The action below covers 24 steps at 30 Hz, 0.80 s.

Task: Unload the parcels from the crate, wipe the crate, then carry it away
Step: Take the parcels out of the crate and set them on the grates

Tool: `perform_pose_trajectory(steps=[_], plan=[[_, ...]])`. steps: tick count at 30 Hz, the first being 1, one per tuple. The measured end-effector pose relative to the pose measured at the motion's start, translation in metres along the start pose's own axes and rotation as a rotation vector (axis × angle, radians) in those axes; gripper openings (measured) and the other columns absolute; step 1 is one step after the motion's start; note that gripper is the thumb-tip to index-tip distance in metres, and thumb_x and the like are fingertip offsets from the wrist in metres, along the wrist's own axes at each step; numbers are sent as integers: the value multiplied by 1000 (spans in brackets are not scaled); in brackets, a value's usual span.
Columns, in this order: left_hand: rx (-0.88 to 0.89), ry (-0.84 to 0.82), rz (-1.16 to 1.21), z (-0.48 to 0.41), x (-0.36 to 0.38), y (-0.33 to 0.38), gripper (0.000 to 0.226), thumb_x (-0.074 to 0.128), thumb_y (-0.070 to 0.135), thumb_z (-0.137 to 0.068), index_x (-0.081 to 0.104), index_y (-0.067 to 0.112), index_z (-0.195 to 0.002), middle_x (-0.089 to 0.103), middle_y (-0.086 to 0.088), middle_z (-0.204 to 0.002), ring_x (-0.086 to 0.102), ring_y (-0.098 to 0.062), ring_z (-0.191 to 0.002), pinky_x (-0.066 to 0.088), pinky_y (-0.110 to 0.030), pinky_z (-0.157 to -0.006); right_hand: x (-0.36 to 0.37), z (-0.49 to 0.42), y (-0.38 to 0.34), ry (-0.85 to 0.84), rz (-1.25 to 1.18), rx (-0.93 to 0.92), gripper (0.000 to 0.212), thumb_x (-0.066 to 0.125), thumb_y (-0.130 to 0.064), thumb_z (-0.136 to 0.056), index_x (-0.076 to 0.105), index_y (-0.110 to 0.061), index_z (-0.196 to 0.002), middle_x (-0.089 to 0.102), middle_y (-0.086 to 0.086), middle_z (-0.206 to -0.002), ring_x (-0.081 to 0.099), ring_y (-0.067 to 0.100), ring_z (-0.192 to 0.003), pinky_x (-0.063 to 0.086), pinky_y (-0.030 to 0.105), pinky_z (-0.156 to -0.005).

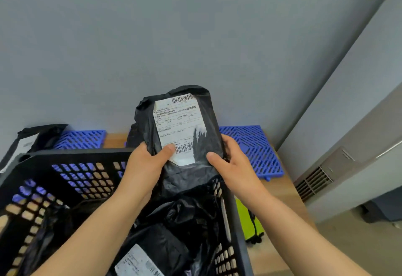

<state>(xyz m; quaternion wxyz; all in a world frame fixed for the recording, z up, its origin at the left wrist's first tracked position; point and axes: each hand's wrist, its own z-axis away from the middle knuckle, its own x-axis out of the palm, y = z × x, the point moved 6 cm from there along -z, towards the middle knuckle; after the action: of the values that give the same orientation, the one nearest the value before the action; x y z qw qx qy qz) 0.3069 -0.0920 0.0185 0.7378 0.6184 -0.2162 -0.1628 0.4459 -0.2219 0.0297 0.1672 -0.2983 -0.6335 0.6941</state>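
A black plastic parcel point(182, 173) with a white shipping label is held upright above the far side of the black lattice crate point(71, 156). My left hand point(144, 166) grips its lower left edge, thumb on the label. My right hand point(231, 164) grips its lower right edge, thumb on the front. Inside the crate lie more black parcels point(165, 247), one with a label facing up.
Blue plastic grid mats point(254, 145) lie on the wooden surface behind the crate. Another black parcel point(32, 138) rests on the left mat. A lime green object point(248, 221) lies right of the crate. A grey wall stands behind; a vent unit point(315, 180) is at right.
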Motion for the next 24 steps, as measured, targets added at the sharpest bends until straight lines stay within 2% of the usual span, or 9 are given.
perform_pose_trajectory(steps=[3, 7, 8, 11, 13, 15, 18, 21, 24], plan=[[-30, 23, 30, 0, 30, -7, 28, 67, 18, -87, 60, 24, -113, 68, 16, -103, 65, -2, -94, 49, -19, -77, -26, -3, 4, -21, -49, 17, 37, 62, -18, -89, 49, -34, -120, 63, -16, -113, 63, -3, -98, 53, 23, -85], [-52, 60, 13, -3, 51, -12, 34, 69, 21, -84, 58, 20, -117, 68, 10, -108, 65, -7, -97, 51, -26, -82, -45, -6, 10, -60, -53, 39, 46, 65, -19, -87, 46, -31, -127, 62, -17, -112, 64, -7, -90, 53, 14, -67], [-46, 64, -1, -5, 56, -10, 34, 69, 21, -84, 57, 20, -116, 67, 10, -108, 65, -7, -96, 51, -25, -81, -50, -8, 12, -56, -48, 40, 47, 66, -18, -87, 45, -32, -127, 62, -18, -111, 63, -8, -89, 52, 13, -66], [-43, 54, -53, -9, 62, -7, 29, 67, 27, -87, 54, 22, -112, 65, 11, -108, 62, -3, -93, 48, -19, -73, -56, -13, 19, -13, -76, 57, 47, 67, -15, -86, 47, -28, -126, 63, -14, -113, 64, -3, -95, 53, 17, -78], [-27, 30, -127, -13, 67, -2, 25, 60, 34, -91, 49, 23, -110, 59, 16, -99, 56, 4, -86, 43, -14, -66, -62, -16, 25, 38, -137, 77, 42, 65, -13, -87, 49, -25, -123, 64, -9, -112, 65, 1, -96, 54, 18, -79], [-16, 23, -198, -17, 70, 3, 25, 52, 39, -94, 49, 22, -112, 55, 14, -91, 51, 3, -78, 39, -14, -62, -68, -17, 31, 91, -204, 100, 40, 64, -13, -88, 49, -22, -124, 65, -5, -114, 66, 6, -99, 54, 21, -81], [35, 18, -272, -21, 73, 4, 23, 49, 35, -96, 51, 21, -113, 55, 12, -90, 52, 0, -77, 43, -14, -57, -80, -20, 42, 163, -256, 110, 38, 64, -15, -88, 50, -22, -123, 65, -3, -115, 65, 11, -103, 53, 29, -87], [104, 3, -379, -23, 77, 0, 24, 52, 28, -94, 49, 21, -117, 60, 12, -89, 57, -1, -85, 43, -18, -68, -95, -26, 55, 243, -289, 104, 31, 64, -14, -88, 54, -25, -115, 66, -1, -115, 65, 13, -103, 52, 29, -87], [172, -32, -578, -23, 88, -7, 31, 54, 25, -93, 48, 20, -123, 59, 12, -106, 57, -2, -91, 44, -16, -71, -112, -38, 73, 296, -330, 127, 27, 64, -13, -89, 54, -26, -111, 66, 1, -115, 65, 16, -104, 52, 32, -89]])
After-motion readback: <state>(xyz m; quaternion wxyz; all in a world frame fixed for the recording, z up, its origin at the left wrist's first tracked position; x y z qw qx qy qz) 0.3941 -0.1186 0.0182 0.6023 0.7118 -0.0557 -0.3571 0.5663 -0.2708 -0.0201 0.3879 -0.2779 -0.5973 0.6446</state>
